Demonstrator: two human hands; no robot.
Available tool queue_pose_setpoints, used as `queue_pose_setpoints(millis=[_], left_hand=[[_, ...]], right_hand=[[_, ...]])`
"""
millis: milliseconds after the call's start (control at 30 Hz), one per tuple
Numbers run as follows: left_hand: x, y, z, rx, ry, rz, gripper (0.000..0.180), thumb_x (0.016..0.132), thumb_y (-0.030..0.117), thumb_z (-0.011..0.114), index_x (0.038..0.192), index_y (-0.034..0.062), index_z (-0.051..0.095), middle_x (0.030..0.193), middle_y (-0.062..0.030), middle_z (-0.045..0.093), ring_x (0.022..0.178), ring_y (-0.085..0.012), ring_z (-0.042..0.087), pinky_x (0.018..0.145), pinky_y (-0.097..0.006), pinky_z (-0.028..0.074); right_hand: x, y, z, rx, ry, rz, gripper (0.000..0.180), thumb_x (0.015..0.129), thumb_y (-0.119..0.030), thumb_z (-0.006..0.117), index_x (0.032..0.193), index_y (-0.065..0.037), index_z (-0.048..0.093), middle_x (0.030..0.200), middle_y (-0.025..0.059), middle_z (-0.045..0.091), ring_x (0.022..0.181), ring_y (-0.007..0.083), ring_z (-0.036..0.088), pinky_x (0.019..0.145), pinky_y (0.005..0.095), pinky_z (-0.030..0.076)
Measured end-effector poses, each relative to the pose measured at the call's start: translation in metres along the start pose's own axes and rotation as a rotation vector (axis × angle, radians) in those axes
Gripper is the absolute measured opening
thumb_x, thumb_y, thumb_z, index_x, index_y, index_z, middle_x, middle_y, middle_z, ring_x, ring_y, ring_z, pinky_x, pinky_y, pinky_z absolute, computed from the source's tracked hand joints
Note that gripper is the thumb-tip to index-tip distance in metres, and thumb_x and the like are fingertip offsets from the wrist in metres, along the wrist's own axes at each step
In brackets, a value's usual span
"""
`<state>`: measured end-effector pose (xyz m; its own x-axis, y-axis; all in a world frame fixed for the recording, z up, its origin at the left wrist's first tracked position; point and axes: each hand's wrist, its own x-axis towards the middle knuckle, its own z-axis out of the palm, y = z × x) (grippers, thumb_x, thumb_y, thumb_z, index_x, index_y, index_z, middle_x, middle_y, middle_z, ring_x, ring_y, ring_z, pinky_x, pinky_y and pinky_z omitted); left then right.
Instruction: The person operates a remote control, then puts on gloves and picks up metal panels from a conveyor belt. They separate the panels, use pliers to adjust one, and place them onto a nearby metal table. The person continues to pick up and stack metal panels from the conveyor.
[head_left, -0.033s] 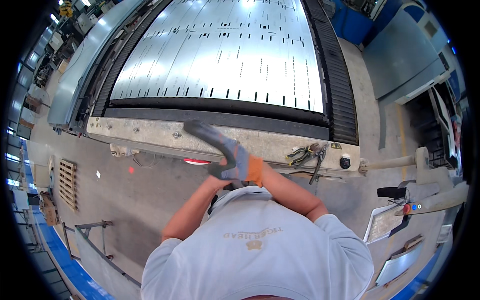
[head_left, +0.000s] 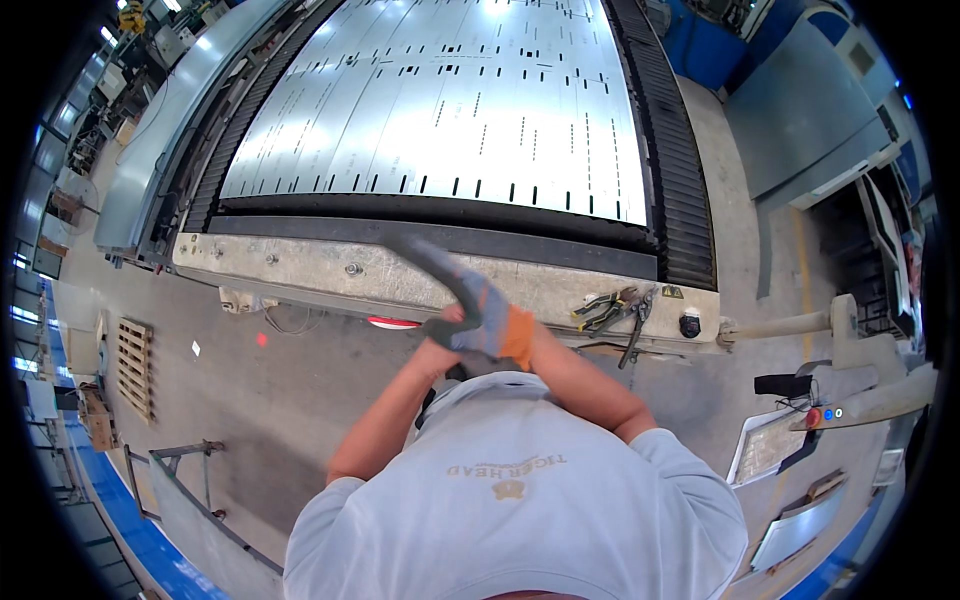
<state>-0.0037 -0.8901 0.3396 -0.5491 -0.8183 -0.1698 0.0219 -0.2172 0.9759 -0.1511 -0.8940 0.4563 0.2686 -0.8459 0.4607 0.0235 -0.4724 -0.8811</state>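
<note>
My right hand [head_left: 462,302] wears a grey-blue work glove with a dark coated palm and an orange cuff [head_left: 517,338]. Its fingers stretch together toward the upper left, smeared at the tips, with the thumb apart. My left forearm [head_left: 385,402] comes in bare from the lower left and meets the glove near its thumb. The fingers of my left hand are hidden beneath the gloved hand, so what they hold does not show. Both hands are in front of my chest, close to the metal front beam [head_left: 310,270] of a machine bed.
Pliers [head_left: 600,308] and another hand tool [head_left: 637,325] lie on the beam's right end. A slotted metal sheet [head_left: 430,130] covers the bed beyond. At right, a control arm [head_left: 870,400] carries buttons. A wooden pallet [head_left: 135,370] and metal frame cart [head_left: 205,500] stand at left.
My gloved right hand has shifted slightly to the right and up. My left forearm has moved a little with it. The tools on the beam have stayed put.
</note>
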Motion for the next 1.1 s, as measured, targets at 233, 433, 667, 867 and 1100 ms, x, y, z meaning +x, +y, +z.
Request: queue_pose_setpoints(millis=[233, 433, 667, 867, 1100], left_hand=[[-0.002, 0.042, -0.050, -0.568, 0.120, -0.028, 0.048, 0.106, 0.024, 0.052, 0.152, 0.0117, 0.045, 0.109, -0.0066, 0.067, 0.077, -0.0138, 0.062, 0.059, -0.029, 0.048], [-0.005, 0.058, -0.052, -0.635, 0.100, 0.005, 0.047, 0.110, 0.030, 0.047, 0.154, 0.0145, 0.043, 0.118, -0.0068, 0.067, 0.095, -0.0146, 0.067, 0.068, -0.030, 0.055], [-0.013, 0.043, -0.064, -0.692, -0.047, -0.007, 0.054, 0.109, 0.038, 0.048, 0.154, 0.0091, 0.042, 0.127, -0.0072, 0.065, 0.107, -0.0173, 0.068, 0.076, -0.035, 0.061], [-0.029, 0.044, -0.076, -0.541, 0.045, -0.068, 0.055, 0.106, 0.034, 0.055, 0.151, 0.0043, 0.044, 0.131, -0.0128, 0.064, 0.110, -0.0232, 0.071, 0.078, -0.037, 0.065], [-0.026, 0.020, -0.083, -0.462, 0.208, -0.105, 0.028, 0.101, 0.019, 0.065, 0.124, 0.0028, 0.064, 0.110, -0.0081, 0.072, 0.103, -0.0199, 0.073, 0.073, -0.032, 0.065]], right_hand=[[-0.042, 0.082, -0.064, -0.243, 0.236, 0.320, 0.078, 0.087, -0.013, 0.081, 0.155, -0.009, 0.043, 0.149, 0.0104, 0.057, 0.134, 0.0199, 0.055, 0.110, 0.0353, 0.045], [-0.061, 0.110, -0.039, 0.146, 0.108, 0.687, 0.070, 0.095, -0.021, 0.073, 0.157, -0.010, 0.043, 0.145, 0.0072, 0.058, 0.129, 0.0160, 0.055, 0.110, 0.0315, 0.044], [-0.063, 0.130, -0.028, 0.271, 0.161, 0.731, 0.045, 0.094, -0.014, 0.073, 0.136, -0.001, 0.064, 0.125, 0.0088, 0.070, 0.113, 0.0164, 0.064, 0.099, 0.0311, 0.051], [-0.073, 0.152, -0.061, 0.414, 0.508, 0.756, 0.019, 0.093, -0.004, 0.071, 0.112, 0.000, 0.074, 0.103, 0.0092, 0.075, 0.089, 0.0178, 0.071, 0.084, 0.0305, 0.058], [-0.083, 0.160, -0.079, 0.260, 0.454, 0.735, 0.021, 0.093, -0.008, 0.074, 0.112, 0.000, 0.074, 0.104, 0.0071, 0.075, 0.096, 0.0170, 0.070, 0.087, 0.0296, 0.055]])
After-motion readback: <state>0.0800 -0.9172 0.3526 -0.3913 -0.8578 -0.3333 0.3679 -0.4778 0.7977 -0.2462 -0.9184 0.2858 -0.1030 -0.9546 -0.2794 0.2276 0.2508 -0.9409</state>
